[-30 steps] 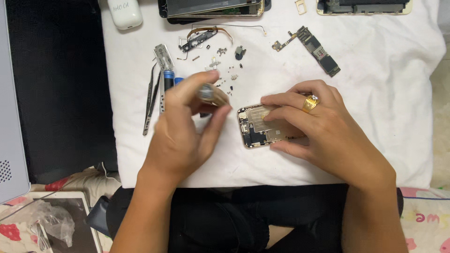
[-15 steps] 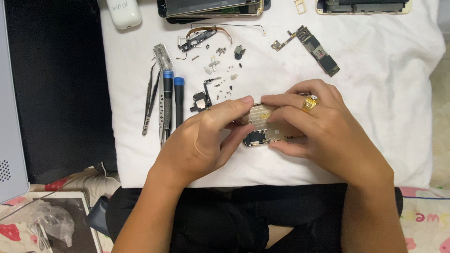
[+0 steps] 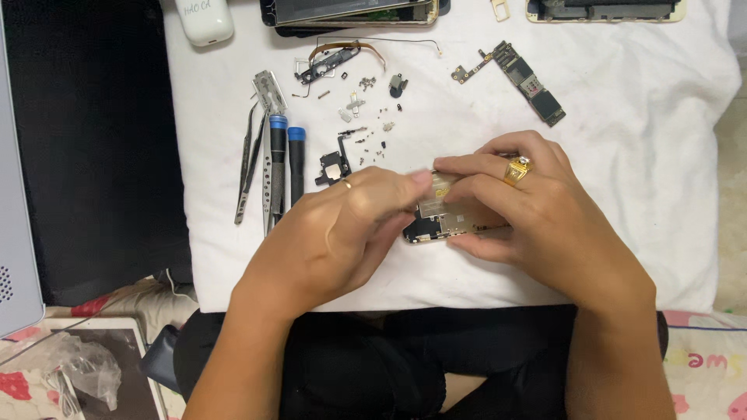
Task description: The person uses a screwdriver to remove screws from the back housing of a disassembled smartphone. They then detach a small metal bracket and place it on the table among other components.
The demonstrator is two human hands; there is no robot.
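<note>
Left hand (image 3: 342,233): fingers curled, thumb and forefinger pressed together at the left end of the phone shell (image 3: 447,218); whether a small part sits between the fingertips cannot be told.
Right hand (image 3: 537,218): fingers clasped over the shell, forefinger along its top edge, thumb under its near edge, pinching it; a gold ring (image 3: 516,171) on one finger.
Phone shell: gold, opened, inner parts showing; in the middle of the white cloth (image 3: 646,155), toward its near edge, mostly hidden by both hands.
Cloth: covers the work surface; its near edge lies at the person's lap.
Screwdrivers (image 3: 286,167): two, blue-collared, side by side near the cloth's left edge, just left of the left hand.
Tweezers (image 3: 247,167): left of the screwdrivers, closer to the left edge.
Screws and brackets (image 3: 362,109): scattered behind the left hand, well apart from the shell.
Circuit board (image 3: 529,82): lies slanted toward the far right of the cloth.
Far edge: another opened phone (image 3: 350,12) and a white case (image 3: 204,19) at the far left corner.
</note>
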